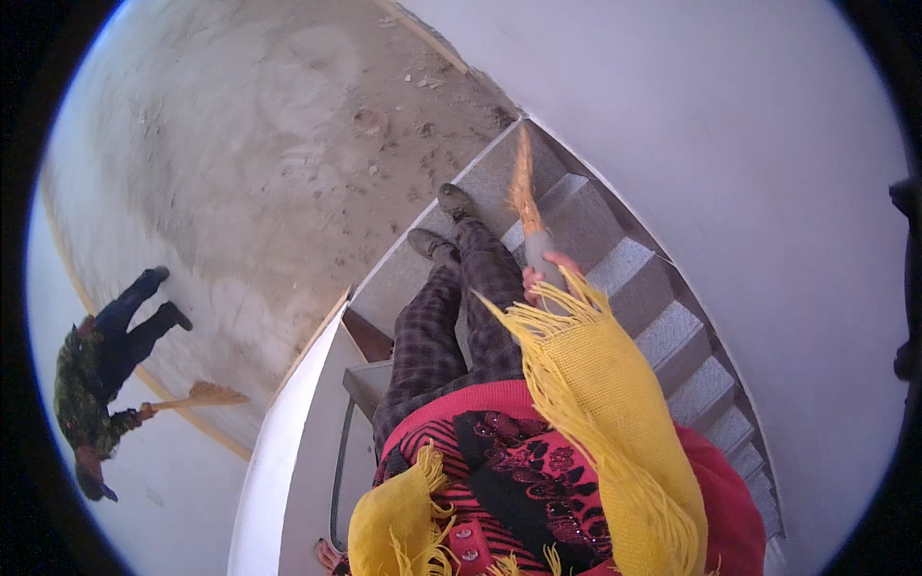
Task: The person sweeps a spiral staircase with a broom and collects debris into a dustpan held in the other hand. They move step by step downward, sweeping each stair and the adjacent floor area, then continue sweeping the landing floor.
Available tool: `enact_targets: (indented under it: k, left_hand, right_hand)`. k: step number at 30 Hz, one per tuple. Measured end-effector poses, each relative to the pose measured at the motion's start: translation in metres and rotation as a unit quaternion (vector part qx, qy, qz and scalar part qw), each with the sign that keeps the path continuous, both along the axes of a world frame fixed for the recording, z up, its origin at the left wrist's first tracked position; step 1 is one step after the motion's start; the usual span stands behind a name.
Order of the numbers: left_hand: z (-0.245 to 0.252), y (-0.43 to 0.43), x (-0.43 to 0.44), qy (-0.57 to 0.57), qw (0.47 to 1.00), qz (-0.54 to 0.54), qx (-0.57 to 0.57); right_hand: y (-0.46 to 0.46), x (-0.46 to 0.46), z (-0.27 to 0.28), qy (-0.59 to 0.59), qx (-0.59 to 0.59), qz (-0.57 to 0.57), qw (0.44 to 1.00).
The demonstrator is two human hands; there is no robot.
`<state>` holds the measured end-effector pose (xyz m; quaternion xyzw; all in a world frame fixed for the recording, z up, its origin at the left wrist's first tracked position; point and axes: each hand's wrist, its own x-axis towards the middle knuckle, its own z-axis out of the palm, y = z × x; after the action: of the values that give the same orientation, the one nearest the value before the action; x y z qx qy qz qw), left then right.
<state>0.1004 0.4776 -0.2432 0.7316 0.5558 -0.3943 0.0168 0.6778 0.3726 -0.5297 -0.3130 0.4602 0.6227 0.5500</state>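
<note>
My right hand (555,273) is closed around the grey handle of a straw hand broom (528,183). Its reddish-brown bristles point away from me, over the stone steps. A fringed yellow scarf (612,389) hangs from me and covers part of that hand and the handle's lower end. At the bottom edge of the view, beside my body, only some fingers of my left hand (330,556) show near the grey side of the stairwell; whether they grip anything cannot be made out. Both my shoes (432,243) rest on a wide grey step (389,281).
Stone stairs (670,335) run down along the white wall (720,144) on my right. Beyond the step edge lies a dusty floor (302,144) with crumbs of debris (428,83). At left a person (94,381) in a camouflage jacket holds another broom (209,396). A low white wall (288,446) borders the stairwell.
</note>
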Motion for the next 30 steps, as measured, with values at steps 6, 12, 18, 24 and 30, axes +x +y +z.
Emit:
enact_targets:
  k: [6, 12, 18, 24, 30]
  left_hand:
    - [-0.009, 0.019, 0.001, -0.004, 1.0, -0.025, 0.005]
    - [-0.02, 0.036, 0.01, -0.014, 0.999, -0.041, 0.006]
    - [-0.045, 0.06, 0.021, -0.043, 0.996, -0.073, -0.021]
    - [-0.047, 0.078, 0.028, -0.05, 0.994, -0.094, -0.034]
    - [-0.051, 0.088, 0.023, -0.052, 0.992, -0.108, -0.029]
  right_hand:
    - [0.041, 0.006, 0.015, -0.067, 0.003, -0.071, 0.995]
    - [-0.035, 0.013, 0.109, -0.217, -0.024, 0.061, 0.974]
    - [-0.093, -0.022, 0.206, -0.174, -0.215, 0.012, 0.961]
    - [-0.097, -0.001, 0.194, -0.152, -0.324, -0.151, 0.922]
    - [-0.075, -0.017, 0.152, -0.219, -0.203, 0.02, 0.954]
